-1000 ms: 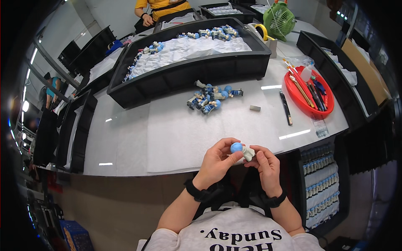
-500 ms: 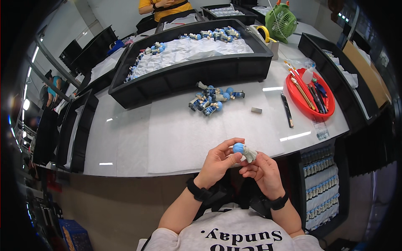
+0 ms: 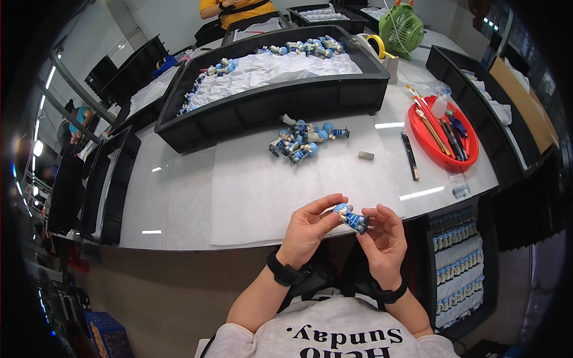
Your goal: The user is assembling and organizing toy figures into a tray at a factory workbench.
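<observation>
Grip of the left hand (image 3: 305, 234) pinched a blue-haired figurine (image 3: 354, 221) by its upper end at lower centre; the right hand (image 3: 387, 253) curled loosely at its feet, though whether it grasped them couldn't be told. Black lettering crossed the white T-shirt (image 3: 340, 319), bottom centre. Similar figurines (image 3: 311, 137) lay piled on the counter (image 3: 155, 191) before a black tray (image 3: 274, 101), upper centre; a red basket (image 3: 420, 141) held brushes (image 3: 433, 132), right.

figurine (image 3: 354, 221) | blue hair, blue-and-white outfit, dark feet | tilted, head upper left | between left grip (image 3: 306, 233) and right grip (image 3: 385, 244)
</observation>
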`<state>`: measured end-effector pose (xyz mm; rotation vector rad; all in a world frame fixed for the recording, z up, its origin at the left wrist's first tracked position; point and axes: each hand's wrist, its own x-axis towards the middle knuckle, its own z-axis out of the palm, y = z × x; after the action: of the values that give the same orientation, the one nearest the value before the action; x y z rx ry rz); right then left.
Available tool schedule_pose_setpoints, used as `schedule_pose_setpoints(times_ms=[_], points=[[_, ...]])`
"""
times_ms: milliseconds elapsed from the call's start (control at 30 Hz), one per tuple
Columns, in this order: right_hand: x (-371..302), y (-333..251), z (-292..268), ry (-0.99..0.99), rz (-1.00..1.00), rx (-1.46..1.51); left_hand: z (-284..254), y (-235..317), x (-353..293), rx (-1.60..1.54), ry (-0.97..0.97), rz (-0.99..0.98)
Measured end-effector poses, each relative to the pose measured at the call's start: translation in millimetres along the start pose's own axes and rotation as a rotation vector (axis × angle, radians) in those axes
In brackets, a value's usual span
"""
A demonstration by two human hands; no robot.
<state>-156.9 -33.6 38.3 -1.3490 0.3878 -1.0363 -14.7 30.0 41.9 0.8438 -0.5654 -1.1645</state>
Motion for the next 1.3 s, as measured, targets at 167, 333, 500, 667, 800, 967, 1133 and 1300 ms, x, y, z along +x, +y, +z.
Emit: schedule_pose_setpoints(times_ms=[167, 333, 500, 667, 800, 967, 1133, 1300], points=[[0, -1, 2, 0.01, -0.015, -0.022, 2, 1, -1, -0.047, 0.01, -0.127], [3, 0, 8, 0.005, -0.055, -0.008, -1, -8, -2, -0.078, -0.013, -0.323], [1, -1, 6, -0.001, -0.038, -0.022, -2, -10, 0, -0.101, -0.034, -0.328], [-2, 0, 1, -0.002, -0.057, -0.056, 0, -9, 1, -0.103, -0.023, -0.297], [-2, 0, -5, -0.012, -0.037, -0.069, 2, -6, 3, -0.078, 0.009, -0.227], [-3, 4, -21, -0.023, -0.018, -0.155, 1, -8, 4, -0.059, 0.047, -0.118], [-2, 8, -35, -0.027, -0.012, -0.285, 10, -11, 8, 0.14, 0.039, -0.005], [-1, 8, -61, 0.042, 0.303, 0.092, 20, -18, 12, 0.219, -0.113, -0.014]])
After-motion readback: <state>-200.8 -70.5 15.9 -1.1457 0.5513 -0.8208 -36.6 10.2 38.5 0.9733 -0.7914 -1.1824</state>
